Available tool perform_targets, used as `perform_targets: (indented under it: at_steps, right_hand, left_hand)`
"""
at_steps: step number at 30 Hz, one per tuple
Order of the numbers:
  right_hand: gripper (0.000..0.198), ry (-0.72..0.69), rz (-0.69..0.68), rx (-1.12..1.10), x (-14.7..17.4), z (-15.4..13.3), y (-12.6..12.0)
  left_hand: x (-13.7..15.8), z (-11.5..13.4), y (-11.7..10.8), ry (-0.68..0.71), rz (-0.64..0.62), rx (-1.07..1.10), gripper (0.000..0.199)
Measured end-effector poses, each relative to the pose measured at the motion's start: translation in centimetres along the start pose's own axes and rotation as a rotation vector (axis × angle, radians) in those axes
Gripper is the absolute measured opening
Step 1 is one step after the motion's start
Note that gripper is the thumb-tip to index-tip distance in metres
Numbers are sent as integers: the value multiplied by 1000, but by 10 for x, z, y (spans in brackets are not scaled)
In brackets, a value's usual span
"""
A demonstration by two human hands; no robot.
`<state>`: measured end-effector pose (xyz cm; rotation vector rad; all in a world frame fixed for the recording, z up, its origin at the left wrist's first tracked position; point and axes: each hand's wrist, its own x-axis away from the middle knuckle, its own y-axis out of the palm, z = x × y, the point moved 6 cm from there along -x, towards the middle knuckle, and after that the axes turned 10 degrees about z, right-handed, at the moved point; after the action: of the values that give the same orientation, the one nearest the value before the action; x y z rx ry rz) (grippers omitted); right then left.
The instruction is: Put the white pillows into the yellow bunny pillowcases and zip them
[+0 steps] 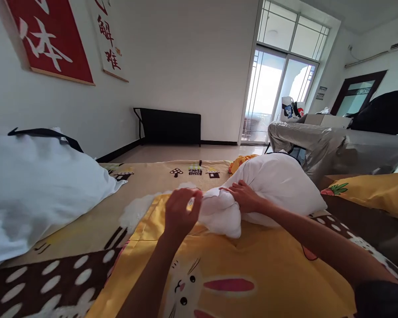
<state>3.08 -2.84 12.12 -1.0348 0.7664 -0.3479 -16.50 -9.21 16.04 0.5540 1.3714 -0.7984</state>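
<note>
— Where is the white pillow [278, 183] lying?

— It lies on the bed, on top of a yellow rabbit-print pillowcase [252, 269], roughly mid-frame and a little right. Its near end is bunched into a soft knot at the pillowcase's opening.

— And the hands?

— The right hand [243, 196] is closed on that bunched end, fingers dug into the white fabric. The left hand [179, 214] is just beside it, fingers curled in a narrow pinch at the edge of the yellow cloth and the white bunch; which of the two it actually grasps cannot be told, since the fingertips are blurred.

— What lies around them?

— Under the pillowcase spreads a tan and brown patterned bedsheet [86, 229]. At the left edge rests a second white pillow [36, 190] with a black strap [43, 132] across its top. Beyond the bed, a low black bench [169, 126] stands against the far wall, near the glass balcony door [272, 95]. To the right sits a grey covered sofa [338, 148], and red calligraphy hangings [49, 39] are on the left wall.
</note>
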Motion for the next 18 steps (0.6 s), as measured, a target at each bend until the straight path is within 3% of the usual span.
perform_targets:
  at_steps: [2, 4, 8, 10, 11, 12, 15, 16, 18]
  right_hand:
    - [37, 20, 12, 76, 3, 9, -32]
    - [23, 51, 23, 157, 3, 21, -67]
    - [15, 117, 54, 305, -2, 41, -131]
    - [13, 135, 45, 364, -4, 46, -150]
    - [12, 132, 27, 385, -5, 47, -155]
    - [12, 124, 2, 399, -5, 47, -157]
    - [14, 89, -104, 406, -4, 44, -149]
    - [15, 82, -138, 395, -2, 43, -143]
    - [17, 71, -198, 340, 0, 38, -126]
  left_hand:
    - [1, -1, -20, -122, 222, 70, 28]
    - [9, 3, -12, -150, 167, 133, 39]
    - [43, 35, 42, 20, -282, 188, 39]
    - [65, 53, 66, 89, -464, 228, 28]
    - [79, 61, 79, 104, -612, 233, 22]
    - [95, 66, 90, 104, -791, 231, 24]
    - [142, 73, 107, 54, -1287, 191, 61]
    - [150, 72, 108, 34, -1365, 177, 63]
    - [155, 71, 108, 11, -1380, 159, 56]
